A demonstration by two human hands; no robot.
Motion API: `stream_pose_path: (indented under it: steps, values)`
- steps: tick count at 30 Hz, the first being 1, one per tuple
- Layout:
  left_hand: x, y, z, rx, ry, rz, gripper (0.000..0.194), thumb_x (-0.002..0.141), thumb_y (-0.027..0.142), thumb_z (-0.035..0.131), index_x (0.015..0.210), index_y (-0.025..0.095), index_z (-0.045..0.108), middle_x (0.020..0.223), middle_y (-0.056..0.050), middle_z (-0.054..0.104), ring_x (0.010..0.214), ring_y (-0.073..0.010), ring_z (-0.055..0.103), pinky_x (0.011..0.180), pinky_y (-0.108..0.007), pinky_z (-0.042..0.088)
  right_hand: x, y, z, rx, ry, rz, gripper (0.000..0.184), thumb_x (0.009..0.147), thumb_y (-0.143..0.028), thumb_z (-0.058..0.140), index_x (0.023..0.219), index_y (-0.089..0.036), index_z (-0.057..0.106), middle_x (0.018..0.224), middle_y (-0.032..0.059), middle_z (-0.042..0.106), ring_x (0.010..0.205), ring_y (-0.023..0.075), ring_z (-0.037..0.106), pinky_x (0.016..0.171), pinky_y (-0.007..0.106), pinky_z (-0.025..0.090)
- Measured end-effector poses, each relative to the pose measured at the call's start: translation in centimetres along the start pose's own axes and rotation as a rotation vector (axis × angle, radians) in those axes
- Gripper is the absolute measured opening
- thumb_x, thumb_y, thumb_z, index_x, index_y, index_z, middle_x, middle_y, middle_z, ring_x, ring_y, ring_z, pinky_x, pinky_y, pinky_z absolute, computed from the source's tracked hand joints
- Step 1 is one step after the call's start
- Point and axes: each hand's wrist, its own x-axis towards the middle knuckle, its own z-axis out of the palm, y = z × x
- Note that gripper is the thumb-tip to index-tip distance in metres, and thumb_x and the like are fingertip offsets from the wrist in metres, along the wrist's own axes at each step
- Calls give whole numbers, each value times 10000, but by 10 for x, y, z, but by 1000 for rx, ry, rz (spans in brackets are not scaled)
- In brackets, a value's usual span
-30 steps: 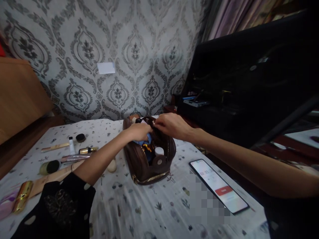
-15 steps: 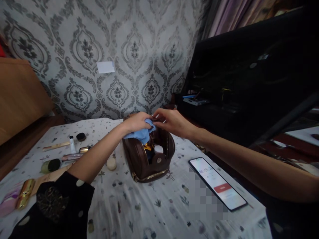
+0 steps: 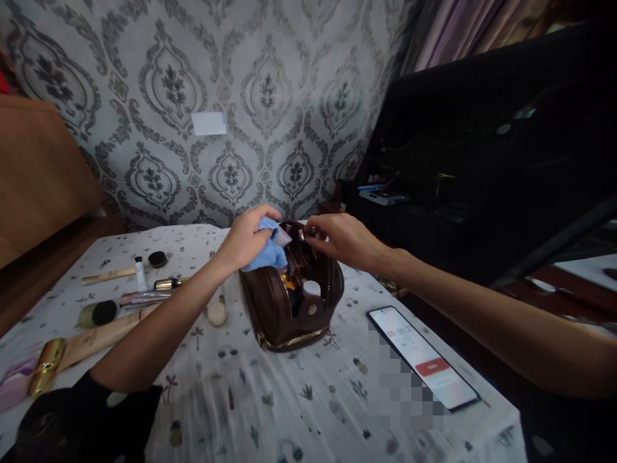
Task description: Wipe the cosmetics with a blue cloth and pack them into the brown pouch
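A brown zip pouch [image 3: 274, 308] stands open on the patterned tablecloth [image 3: 270, 405], with small bottles and a white cap showing inside. My left hand [image 3: 245, 236] is closed around a light blue cloth [image 3: 267, 256], held just above the pouch's left rim. My right hand [image 3: 340, 239] pinches the pouch's upper right edge near the zip, fingers closed on it.
Cosmetics lie to the left: a small white tube [image 3: 140, 275], a dark round pot [image 3: 157, 259], gold tubes [image 3: 45, 375], brushes and a beige sponge [image 3: 216, 314]. A phone [image 3: 424, 366] with a lit screen lies at right. A dark cabinet [image 3: 482, 167] stands behind it.
My left hand has drawn the blue cloth up out of the pouch and a little to the left. My right hand has stayed on the pouch's rim.
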Motion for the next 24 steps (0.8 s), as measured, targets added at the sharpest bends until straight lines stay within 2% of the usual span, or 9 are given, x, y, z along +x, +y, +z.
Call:
stream_pose_path:
  steps: [5,10,15,19,24]
  values:
    - [-42,3,-10,-51,21,-38,343,793,147,453,1080,172,639,1062,-34,719,966,-194,672,898,-305,513,2,-4,3,-127,-33,-20,204,912,-241,555,1067,-197,680,1007,63,741,901,208,661,668,267,372]
    - [-83,8,-18,-67,18,-77,319,799,204,450,1047,185,650,987,-16,719,906,-199,669,826,-291,493,6,-2,9,-15,70,1,215,917,-272,559,1080,-193,675,976,60,739,831,196,657,658,271,375]
    - [-117,-1,-21,-18,-27,-77,300,820,188,443,1040,201,647,962,-14,708,857,-187,657,796,-281,485,13,1,17,57,167,20,169,897,-283,595,1020,-186,657,925,56,735,790,191,650,672,265,386]
    - [-141,-16,-18,6,-68,-35,295,844,164,439,1046,210,648,995,-28,711,910,-196,661,825,-286,493,10,1,25,-26,114,-54,172,907,-292,591,1032,-184,635,952,67,730,848,212,652,660,275,365]
    - [-162,-31,-11,-21,-105,-68,320,848,147,434,1085,218,638,1046,-31,706,952,-201,661,846,-291,494,4,-10,28,-239,7,-131,154,956,-237,515,1022,-162,631,1037,101,717,899,228,655,668,305,344]
